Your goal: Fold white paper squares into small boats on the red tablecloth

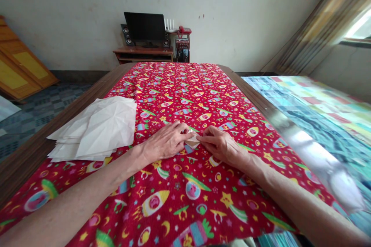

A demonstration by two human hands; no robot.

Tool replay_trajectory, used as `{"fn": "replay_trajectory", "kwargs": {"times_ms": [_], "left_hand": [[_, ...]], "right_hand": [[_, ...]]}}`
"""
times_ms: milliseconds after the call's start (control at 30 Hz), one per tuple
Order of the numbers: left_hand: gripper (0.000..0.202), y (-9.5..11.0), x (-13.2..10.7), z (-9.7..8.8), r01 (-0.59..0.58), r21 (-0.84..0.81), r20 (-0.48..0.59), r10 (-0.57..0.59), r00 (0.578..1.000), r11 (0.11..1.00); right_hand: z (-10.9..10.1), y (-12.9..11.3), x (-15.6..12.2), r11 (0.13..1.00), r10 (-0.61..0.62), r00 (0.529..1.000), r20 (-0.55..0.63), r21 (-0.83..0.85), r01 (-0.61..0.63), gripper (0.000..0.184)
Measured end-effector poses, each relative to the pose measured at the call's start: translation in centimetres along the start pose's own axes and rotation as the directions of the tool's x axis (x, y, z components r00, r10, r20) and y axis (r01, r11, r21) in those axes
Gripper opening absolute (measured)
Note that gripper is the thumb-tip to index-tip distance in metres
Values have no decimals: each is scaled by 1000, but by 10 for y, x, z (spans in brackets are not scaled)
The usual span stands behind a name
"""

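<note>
A small folded piece of pale paper (193,139) lies on the red rocket-patterned cloth (191,100) in the middle of the table. My left hand (165,142) rests on the cloth with its fingertips pinched on the paper's left side. My right hand (220,144) pinches the paper's right side, fingers curled. Most of the paper is hidden under the two hands. A stack of creased white paper sheets (97,128) lies on the cloth to the left of my left hand.
The cloth covers a long brown wooden table (72,110). A bed with a blue-green patchwork cover (313,112) stands along the right. At the far wall a low stand (145,52) carries a dark screen, speakers and a red telephone. A curtain hangs at the right.
</note>
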State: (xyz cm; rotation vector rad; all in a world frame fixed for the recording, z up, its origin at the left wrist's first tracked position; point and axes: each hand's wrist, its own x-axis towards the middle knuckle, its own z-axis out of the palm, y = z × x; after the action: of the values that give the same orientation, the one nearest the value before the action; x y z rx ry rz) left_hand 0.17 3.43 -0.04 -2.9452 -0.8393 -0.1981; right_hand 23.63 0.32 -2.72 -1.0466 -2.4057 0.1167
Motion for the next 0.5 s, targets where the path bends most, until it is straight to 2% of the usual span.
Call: {"fn": "replay_trajectory", "kwargs": {"times_ms": [167, 367, 500], "left_hand": [[52, 0, -7, 3, -4, -20, -36, 3, 999, 1000], [49, 2, -13, 2, -34, 0, -37, 34, 999, 999], [47, 3, -13, 1, -27, 16, -50, 28, 998, 999]], "right_hand": [[-1, 0, 0, 1000, -22, 1000, 10, 3, 22, 29], [-9, -4, 1, 999, -45, 995, 90, 8, 44, 30], [-8, -3, 2, 999, -36, 997, 75, 17, 35, 28]]}}
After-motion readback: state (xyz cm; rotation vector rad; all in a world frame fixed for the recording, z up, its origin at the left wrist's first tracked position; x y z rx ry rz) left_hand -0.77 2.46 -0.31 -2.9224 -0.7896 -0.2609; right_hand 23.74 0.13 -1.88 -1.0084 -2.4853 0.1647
